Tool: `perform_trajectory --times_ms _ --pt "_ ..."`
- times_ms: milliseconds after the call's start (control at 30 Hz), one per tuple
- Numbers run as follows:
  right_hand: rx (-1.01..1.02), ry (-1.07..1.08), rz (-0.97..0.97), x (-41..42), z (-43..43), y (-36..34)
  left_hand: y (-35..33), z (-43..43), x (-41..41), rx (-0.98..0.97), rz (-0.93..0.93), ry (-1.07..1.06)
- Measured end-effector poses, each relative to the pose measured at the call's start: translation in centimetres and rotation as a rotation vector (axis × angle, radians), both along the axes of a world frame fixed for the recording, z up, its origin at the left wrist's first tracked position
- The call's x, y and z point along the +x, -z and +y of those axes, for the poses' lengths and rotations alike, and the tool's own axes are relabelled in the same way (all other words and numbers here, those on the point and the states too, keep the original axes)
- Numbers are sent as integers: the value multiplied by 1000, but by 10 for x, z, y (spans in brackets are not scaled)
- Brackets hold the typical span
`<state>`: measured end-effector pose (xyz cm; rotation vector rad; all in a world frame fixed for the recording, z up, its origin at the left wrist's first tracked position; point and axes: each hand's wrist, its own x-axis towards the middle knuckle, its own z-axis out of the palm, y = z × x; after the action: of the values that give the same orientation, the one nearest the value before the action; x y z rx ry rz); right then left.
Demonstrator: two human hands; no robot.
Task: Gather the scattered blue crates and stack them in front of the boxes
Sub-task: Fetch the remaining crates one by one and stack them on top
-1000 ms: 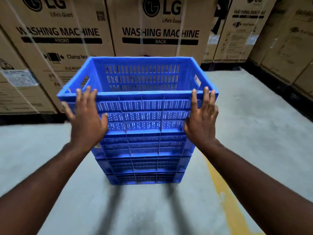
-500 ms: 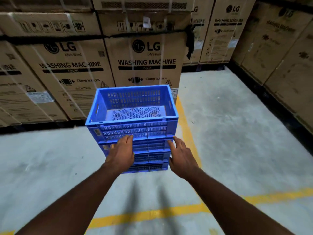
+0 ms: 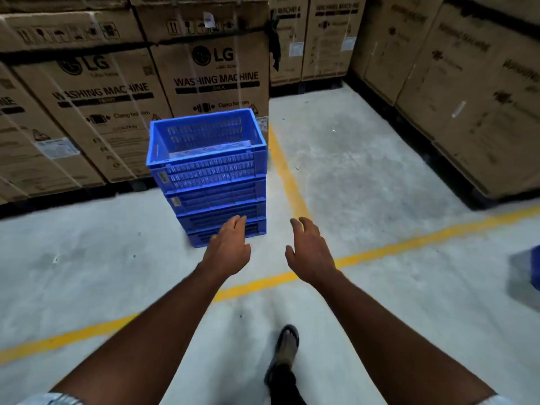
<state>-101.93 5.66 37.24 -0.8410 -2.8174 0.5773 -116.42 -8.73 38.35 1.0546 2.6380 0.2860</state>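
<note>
Tall cardboard boxes wall the space in on two sides. The middle box (image 3: pixel 216 68) reads "LG", "WASHING MACHINE", "BACK" and "Clamp bottom". The box to its left (image 3: pixel 96 106) repeats the LG logo and "WASHING MACHINE", with "CAUTION" lower down. The boxes along the right (image 3: pixel 467 83) carry the same print, too blurred to read in full. The grey concrete floor (image 3: pixel 365 176) is crossed by yellow painted lines (image 3: pixel 409 244). The stack of blue crates (image 3: pixel 210 176), four nested high, stands on the floor directly in front of the middle box, beside one yellow line. Small stickers on its front left corners are unreadable. Both bare forearms reach forward. The left hand (image 3: pixel 229 244) hangs palm down, fingers loosely together and slightly curled, overlapping the lowest crates in the view and holding nothing. The right hand (image 3: pixel 309 252) is just beside it, fingers relaxed and a little spread, also empty. A sandalled foot (image 3: pixel 285 349) steps on the floor below. A sliver of another blue crate (image 3: pixel 536 267) shows at the right edge.
</note>
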Motion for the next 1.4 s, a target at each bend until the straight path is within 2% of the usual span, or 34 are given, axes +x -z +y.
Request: perform_trajectory --times_ms 200,433,567,700,800,933,1033,1200,1400 --pt "-163 220 83 102 -20 -2 -26 7 102 17 -31 74" --pt "-163 346 123 211 4 -13 -23 59 227 12 -11 276" --pt "-135 415 62 300 36 -5 -3 97 309 11 -33 386" --pt "-181 496 1 414 71 11 21 138 404 24 -141 486" --pt "-262 585 -2 502 97 27 41 171 470 -4 -285 442" --pt "-348 855 124 618 122 38 57 214 548 -114 -443 368" --pt "-397 1023 121 693 142 42 63 246 595 -167 -465 414" --pt "-463 1269 225 769 174 55 72 306 653 -242 -462 516" --pt "-516 1384 278 818 239 72 89 404 706 -299 -452 594"
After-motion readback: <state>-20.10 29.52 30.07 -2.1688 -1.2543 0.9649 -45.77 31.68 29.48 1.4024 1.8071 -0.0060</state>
